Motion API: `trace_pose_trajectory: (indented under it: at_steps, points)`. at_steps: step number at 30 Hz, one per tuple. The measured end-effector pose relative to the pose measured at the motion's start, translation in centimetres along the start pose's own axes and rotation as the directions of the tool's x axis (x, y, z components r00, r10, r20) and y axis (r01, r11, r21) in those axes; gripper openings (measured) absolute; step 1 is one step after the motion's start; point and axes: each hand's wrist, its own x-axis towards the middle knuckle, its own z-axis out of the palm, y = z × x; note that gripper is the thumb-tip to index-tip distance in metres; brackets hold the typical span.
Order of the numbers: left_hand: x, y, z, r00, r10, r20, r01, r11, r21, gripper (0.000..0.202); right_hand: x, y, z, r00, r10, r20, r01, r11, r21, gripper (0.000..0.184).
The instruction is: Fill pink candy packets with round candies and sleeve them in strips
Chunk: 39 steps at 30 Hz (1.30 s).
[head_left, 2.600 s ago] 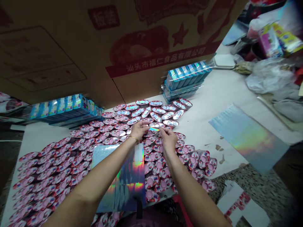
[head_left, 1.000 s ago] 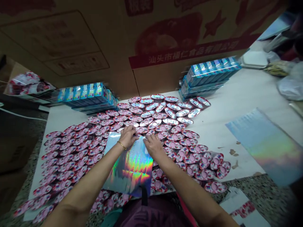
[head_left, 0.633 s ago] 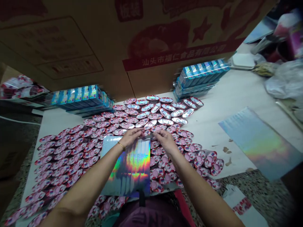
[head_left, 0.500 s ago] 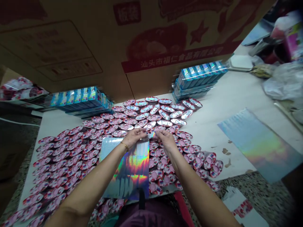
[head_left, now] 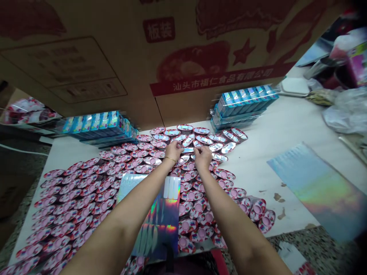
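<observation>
Several pink oval packs [head_left: 94,183] lie in overlapping rows across a white table [head_left: 258,126]; those at the far middle carry silver holographic tops [head_left: 205,139]. My left hand [head_left: 173,149] and my right hand [head_left: 202,154] reach out side by side over that far patch, fingers pinched, with a small shiny sticker [head_left: 187,150] stretched between them just above the packs. A holographic sticker sheet [head_left: 160,221] rests on the packs under my left forearm, near my body.
A large printed cardboard box [head_left: 172,57] stands behind the table. Blue boxes are stacked at the back left [head_left: 97,124] and back right [head_left: 243,103]. Another holographic sheet [head_left: 318,187] lies at the right. Plastic bags and clutter [head_left: 344,107] fill the far right.
Both hands went from the top edge of the holographic sheet, where they pinched off a small sticker, forward to the far silver-topped packs. The sheet stayed near my body.
</observation>
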Motion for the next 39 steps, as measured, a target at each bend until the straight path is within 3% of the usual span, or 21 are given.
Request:
trace_pose_trajectory:
  at_steps: [6, 10, 12, 15, 19, 21, 23, 26, 29, 31, 33, 37, 39]
  points:
    - [-0.2, 0.5, 0.6, 0.988, 0.153, 0.015, -0.149, 0.929, 0.338, 0.023, 0.0, 0.1, 0.2, 0.998, -0.045, 0.037, 0.051, 0.982, -0.181, 0.014]
    - [-0.5, 0.9, 0.8, 0.982, 0.185, 0.028, -0.175, 0.86, 0.479, 0.021, 0.4, 0.1, 0.2, 0.997, -0.062, 0.052, 0.073, 0.965, -0.251, 0.011]
    - [-0.8, 0.7, -0.2, 0.98, 0.199, -0.009, -0.166, 0.842, 0.513, 0.021, 0.5, 0.2, -0.2, 0.997, -0.068, 0.036, 0.075, 0.962, -0.261, 0.011]
    - [-2.0, -0.7, -4.1, 0.974, 0.224, -0.004, -0.195, 0.854, 0.482, 0.018, -0.2, 0.5, -1.3, 0.979, -0.193, 0.07, 0.203, 0.958, -0.205, 0.013]
    - [-5.4, -4.0, -10.9, 0.93, 0.223, 0.291, -0.339, 0.824, 0.454, 0.024, -4.2, -0.4, -1.8, 0.852, -0.467, 0.238, 0.484, 0.875, -0.016, 0.019]
    - [-7.2, -5.5, -13.1, 0.901, 0.171, 0.398, -0.373, 0.774, 0.512, 0.03, -6.9, -1.7, -1.2, 0.77, -0.536, 0.348, 0.565, 0.825, 0.02, 0.021]
    - [-8.4, -6.6, -13.9, 0.9, 0.116, 0.42, -0.363, 0.733, 0.575, 0.03, -9.3, -3.0, -0.1, 0.68, -0.568, 0.464, 0.642, 0.766, -0.003, 0.022]
    - [-9.0, -7.6, -13.4, 0.924, 0.092, 0.371, -0.32, 0.716, 0.621, 0.025, -11.8, -4.1, 1.6, 0.551, -0.585, 0.595, 0.762, 0.644, -0.072, 0.023]
    - [-9.1, -8.0, -12.8, 0.938, 0.1, 0.332, -0.298, 0.722, 0.625, 0.023, -13.1, -3.8, 2.4, 0.468, -0.606, 0.643, 0.829, 0.554, -0.08, 0.024]
    - [-9.2, -8.1, -12.7, 0.939, 0.105, 0.328, -0.297, 0.73, 0.616, 0.022, -13.6, -3.4, 2.1, 0.465, -0.613, 0.639, 0.828, 0.557, -0.067, 0.02]
    - [-9.3, -8.0, -12.8, 0.938, 0.112, 0.329, -0.302, 0.733, 0.609, 0.022, -13.7, -3.4, 1.2, 0.498, -0.614, 0.612, 0.793, 0.608, -0.035, 0.016]
    - [-9.4, -7.6, -12.8, 0.936, 0.114, 0.332, -0.312, 0.704, 0.638, 0.021, -12.6, -4.2, -1.2, 0.627, -0.581, 0.519, 0.631, 0.769, 0.098, 0.019]
    - [-9.2, -7.4, -12.8, 0.937, 0.105, 0.332, -0.309, 0.693, 0.651, 0.021, -11.8, -4.4, -1.8, 0.671, -0.548, 0.5, 0.572, 0.811, 0.122, 0.02]
